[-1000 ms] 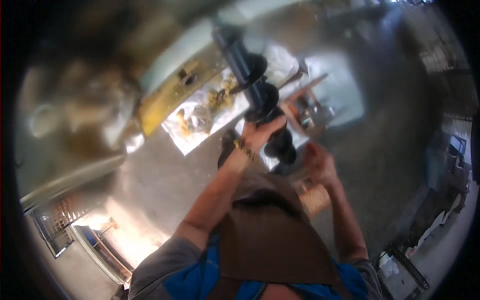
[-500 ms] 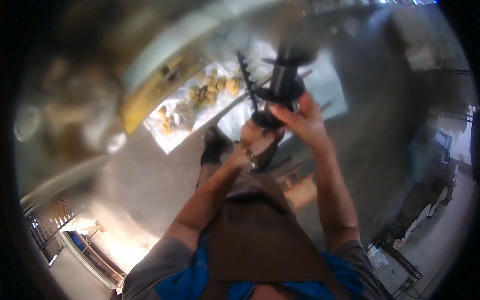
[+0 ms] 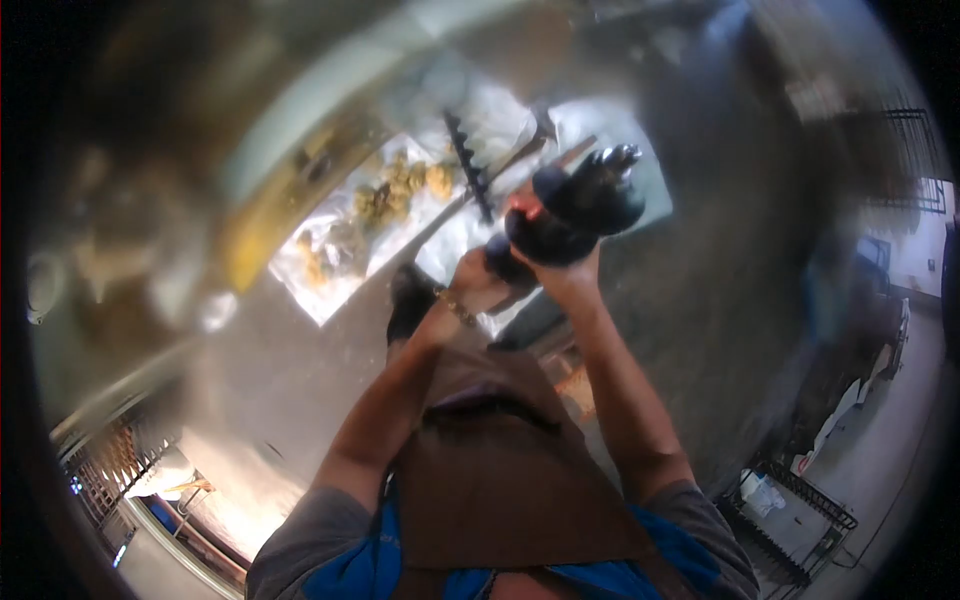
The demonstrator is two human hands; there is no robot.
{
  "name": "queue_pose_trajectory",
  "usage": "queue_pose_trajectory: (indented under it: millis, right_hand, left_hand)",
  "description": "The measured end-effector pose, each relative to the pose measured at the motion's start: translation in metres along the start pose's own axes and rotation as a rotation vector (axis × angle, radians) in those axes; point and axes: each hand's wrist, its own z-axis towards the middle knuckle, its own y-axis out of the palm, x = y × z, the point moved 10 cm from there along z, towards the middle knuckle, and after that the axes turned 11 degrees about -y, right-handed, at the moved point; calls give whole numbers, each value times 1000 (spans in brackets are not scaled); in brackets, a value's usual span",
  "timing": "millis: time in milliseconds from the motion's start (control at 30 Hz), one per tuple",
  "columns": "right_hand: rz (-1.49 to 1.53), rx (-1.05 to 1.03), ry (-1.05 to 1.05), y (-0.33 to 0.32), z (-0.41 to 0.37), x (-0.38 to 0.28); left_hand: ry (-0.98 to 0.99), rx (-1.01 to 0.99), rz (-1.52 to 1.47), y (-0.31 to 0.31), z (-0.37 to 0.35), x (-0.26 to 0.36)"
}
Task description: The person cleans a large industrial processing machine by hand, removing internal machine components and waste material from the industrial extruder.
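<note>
Both hands hold a glossy black turned piece (image 3: 595,190) in front of me, with rounded bulges and a narrower tip pointing up and to the right. My left hand (image 3: 478,280), a bracelet at its wrist, is closed around the lower end. My right hand (image 3: 562,275) grips higher up, under the wide black part; some of its fingers are hidden behind the piece. Just beyond the hands lies a black toothed bar (image 3: 466,160), close to a pale shiny sheet (image 3: 330,290) with yellow-brown lumps (image 3: 395,190) on it.
A yellow panel edge (image 3: 255,245) runs along the left, its surroundings blurred. A bluish-white sheet (image 3: 640,165) lies beyond the held piece. Black racks (image 3: 800,500) stand at lower right, and another slatted rack (image 3: 110,440) is at lower left.
The black piece has tipped over to the right, so its narrow tip now shows. My right hand has shifted left and lower, nearer my left hand, and my view has moved slightly.
</note>
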Motion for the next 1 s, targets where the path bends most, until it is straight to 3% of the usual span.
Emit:
queue_pose_trajectory:
  millis: [67,167,267,333,367,467,533,633,700,733,833,900,967,1000]
  right_hand:
    - [-86,-54,-20,-5,-6,13]
    - [-137,-72,-49,-18,-31,47]
    - [-25,-22,8,-28,-42,65]
    - [55,-9,75,-28,-44,59]
    - [60,-4,112,-31,-46,55]
    - [-54,3,80,-37,-48,48]
    - [-170,2,15,-41,-53,47]
    - [125,45,273,-34,-68,75]
    - [-77,-2,122,-30,-60,44]
    - [-60,5,174,-30,-69,56]
    - [-185,3,168,-30,-69,46]
    - [-69,9,176,-28,-70,46]
    - [-31,-53,19,-29,-69,40]
    - [32,-50,44,-27,-65,36]
  left_hand:
    - [5,-75,-122,0,2,-15]
    - [116,-127,89,3,0,-18]
    - [38,-111,139,-6,-2,-12]
    - [-116,-15,-147,-20,4,-41]
    - [-117,-17,-142,-21,6,-49]
    - [-23,264,113,-57,-8,12]
    - [45,261,107,-60,-15,54]
    - [272,228,-90,-53,-24,117]
    - [369,182,-101,-39,-29,162]
    - [399,162,-55,-31,-30,183]
    - [398,134,-27,-14,-19,185]
    - [183,7,24,-3,-8,164]
    - [211,-78,-20,-3,-11,173]
    - [244,-124,0,0,-12,177]
